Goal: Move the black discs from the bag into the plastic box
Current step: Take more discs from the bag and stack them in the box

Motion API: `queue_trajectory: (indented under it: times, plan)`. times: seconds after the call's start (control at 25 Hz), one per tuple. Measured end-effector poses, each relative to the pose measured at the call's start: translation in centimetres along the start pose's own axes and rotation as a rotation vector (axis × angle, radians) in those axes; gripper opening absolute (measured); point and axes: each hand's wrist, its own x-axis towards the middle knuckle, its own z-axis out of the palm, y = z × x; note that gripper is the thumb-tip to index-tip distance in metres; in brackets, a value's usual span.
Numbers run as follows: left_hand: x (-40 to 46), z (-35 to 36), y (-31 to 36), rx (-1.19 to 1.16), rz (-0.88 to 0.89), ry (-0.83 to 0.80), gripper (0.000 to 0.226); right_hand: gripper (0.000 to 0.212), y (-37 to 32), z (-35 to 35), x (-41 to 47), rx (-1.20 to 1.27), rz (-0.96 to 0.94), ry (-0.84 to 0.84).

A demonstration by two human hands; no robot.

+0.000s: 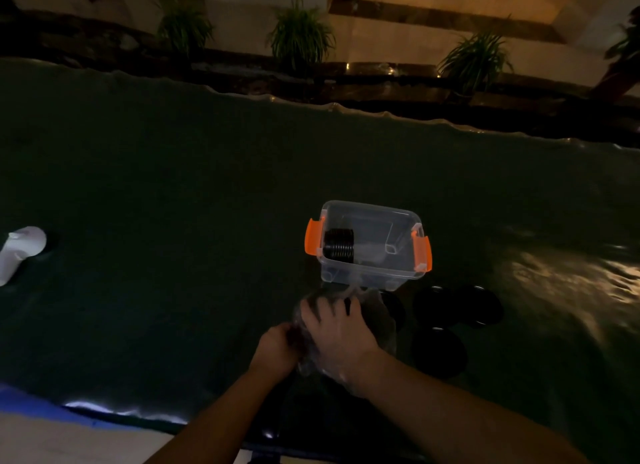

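A clear plastic box (372, 273) with orange latches stands on the dark table, just beyond my hands. A stack of black discs (339, 245) lies on its side in the box's left end. A thin clear bag (379, 307) lies right in front of the box. My right hand (341, 328) is inside the bag with its fingers curled over something dark; what it holds is hidden by the film. My left hand (277, 349) pinches the bag's left edge. Three loose black discs (438, 352) lie flat on the table to the right of the bag.
A white cylindrical object (19, 252) lies at the far left of the dark, glossy table cover (173, 203). Potted plants (301, 33) stand on a ledge past the table's far edge. The scene is dim.
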Motion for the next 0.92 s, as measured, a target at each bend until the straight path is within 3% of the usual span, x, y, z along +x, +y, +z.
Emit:
queue_trajectory:
  times: [0.12,0.4,0.56,0.72,0.92]
  plan:
    - [0.1,0.3,0.3,-0.001,-0.007,-0.027,0.007,0.094,0.8,-0.3,-0.2,-0.018,0.060,0.048]
    - [0.1,1.7,2.7,-0.016,0.028,-0.105,0.011,0.080,2.0,1.3,-2.0,0.226,0.220,0.181]
    - [0.1,2.2,3.6,0.001,0.077,-0.068,0.008,0.093,2.6,2.2,-2.1,0.343,0.422,0.139]
    - [-0.1,2.0,4.4,0.000,0.111,-0.071,0.011,0.118,4.1,2.7,-2.1,0.411,0.510,0.022]
    - [-0.3,0.6,4.5,0.097,0.114,-0.019,0.008,0.124,5.5,3.0,-3.6,0.434,0.424,0.061]
